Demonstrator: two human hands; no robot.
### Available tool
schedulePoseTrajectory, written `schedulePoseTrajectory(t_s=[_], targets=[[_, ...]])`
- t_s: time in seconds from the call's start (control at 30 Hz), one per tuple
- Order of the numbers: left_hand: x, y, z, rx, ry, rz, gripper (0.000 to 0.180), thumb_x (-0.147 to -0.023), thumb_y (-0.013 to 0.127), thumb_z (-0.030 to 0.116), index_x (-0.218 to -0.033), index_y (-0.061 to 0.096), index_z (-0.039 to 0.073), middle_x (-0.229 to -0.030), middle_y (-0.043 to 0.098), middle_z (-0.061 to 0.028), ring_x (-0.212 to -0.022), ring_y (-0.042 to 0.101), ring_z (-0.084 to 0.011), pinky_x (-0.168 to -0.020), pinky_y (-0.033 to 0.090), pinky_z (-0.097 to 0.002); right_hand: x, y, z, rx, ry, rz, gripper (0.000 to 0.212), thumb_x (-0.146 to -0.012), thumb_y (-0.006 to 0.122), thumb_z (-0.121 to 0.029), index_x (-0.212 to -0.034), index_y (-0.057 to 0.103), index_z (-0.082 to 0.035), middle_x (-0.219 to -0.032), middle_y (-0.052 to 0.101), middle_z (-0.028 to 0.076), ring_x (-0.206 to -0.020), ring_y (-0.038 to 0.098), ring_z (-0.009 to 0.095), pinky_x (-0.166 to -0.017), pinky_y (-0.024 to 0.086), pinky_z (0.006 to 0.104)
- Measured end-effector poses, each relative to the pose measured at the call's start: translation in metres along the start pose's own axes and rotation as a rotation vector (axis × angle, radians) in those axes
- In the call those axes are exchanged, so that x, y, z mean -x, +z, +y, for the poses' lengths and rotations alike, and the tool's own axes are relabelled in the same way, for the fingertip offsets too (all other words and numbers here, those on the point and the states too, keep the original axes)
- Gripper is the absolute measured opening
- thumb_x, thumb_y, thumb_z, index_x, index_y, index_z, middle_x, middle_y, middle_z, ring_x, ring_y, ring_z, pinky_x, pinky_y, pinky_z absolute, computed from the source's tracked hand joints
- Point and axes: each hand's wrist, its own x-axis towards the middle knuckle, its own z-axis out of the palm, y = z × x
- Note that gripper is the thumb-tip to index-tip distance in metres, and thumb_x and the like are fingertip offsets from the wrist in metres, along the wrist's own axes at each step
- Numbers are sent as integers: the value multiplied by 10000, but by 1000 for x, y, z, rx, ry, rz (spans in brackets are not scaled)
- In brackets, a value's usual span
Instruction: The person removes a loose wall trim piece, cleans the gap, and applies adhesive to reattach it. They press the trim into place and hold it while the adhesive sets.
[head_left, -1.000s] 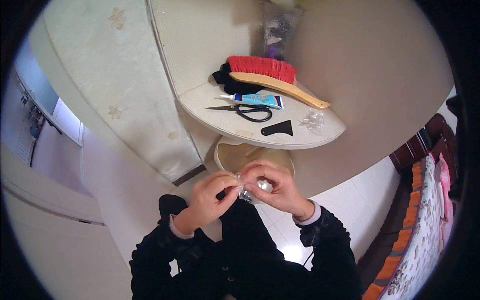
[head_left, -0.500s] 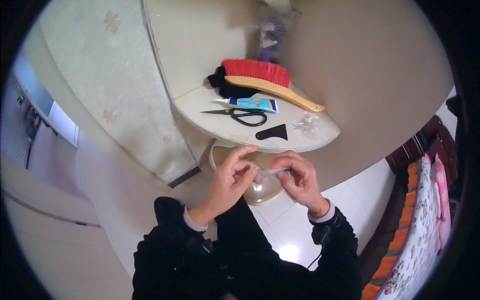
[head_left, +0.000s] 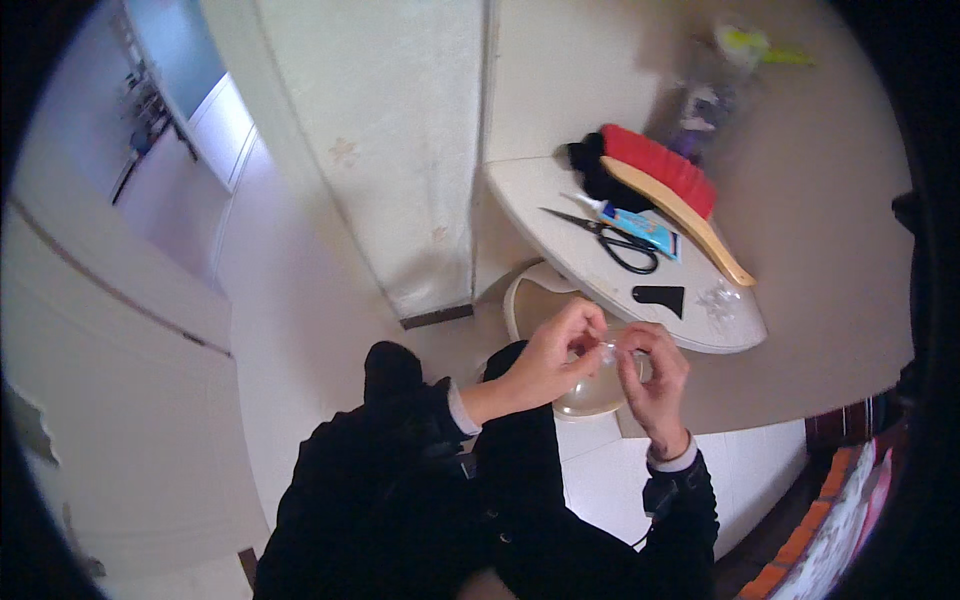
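Observation:
Between the fingertips of both my hands is a small crumpled piece of clear plastic (head_left: 609, 350). My left hand (head_left: 553, 358) pinches it from the left, thumb and fingers closed. On the other side my right hand (head_left: 655, 378) grips it with bent fingers and thumb. The fingers cover most of the plastic, so its exact kind is hard to make out. Both hands are held up just in front of a pale corner shelf (head_left: 590, 262). Nearest to them on the shelf are a black flat scraper (head_left: 662, 298) and a clump of clear plastic bits (head_left: 720, 300).
Farther back on the shelf lie black-handled scissors (head_left: 628, 250), a blue-and-white tube (head_left: 640, 228), a red-bristled brush (head_left: 660, 172) with a wooden handle and a black cloth (head_left: 595, 180). Below stands a beige lidded bin (head_left: 590, 398). A bed edge (head_left: 820, 535) is at lower right.
My view has swung left, so the shelf and its things sit farther right. My hands have come closer together, and less of the clear plastic shows between them.

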Motion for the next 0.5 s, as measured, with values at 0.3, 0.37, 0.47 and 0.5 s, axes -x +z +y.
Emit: schedulePoseTrajectory(t_s=[0.3, 0.37, 0.47, 0.5], targets=[[13, -5, -13, 383, -168, -329, 496, -971, 581, 116, -1387, 318, 55, -1298, 497, -136, -1025, 633, -196, -924, 527, -324, 17, -23, 30, 190, -12, 32, 278, -757, 669, 120, -996, 619, -14, -950, 650, 138, -889, 649, 280, -793, 524, 333], [21, -5, -14, 261, 7, -361, 591, -970, 581, 118, -1460, 255, 64, -1350, 487, -149, -1050, 622, -212, -929, 528, -346, 5, -42, 56, 317, -73, 126, 278, -772, 669, 106, -1018, 632, -19, -977, 650, 132, -890, 651, 274, -782, 532, 328], [28, -25, -22, 124, -113, -447, 565, -956, 612, 140, -1444, 344, 48, -1293, 570, -130, -1091, 606, -201, -953, 512, -335, -17, -77, 107, 482, 65, 330, 220, -822, 650, 54, -1017, 661, -47, -1026, 649, 110, -891, 656, 260, -752, 545, 333], [29, -34, -26, 45, -186, -490, 536, -953, 618, 146, -1424, 384, 41, -1267, 592, -124, -1092, 607, -194, -958, 508, -328, -21, -86, 124, 638, 84, 316, 192, -842, 636, 33, -1008, 668, -58, -1035, 648, 102, -897, 658, 259, -749, 546, 340]])
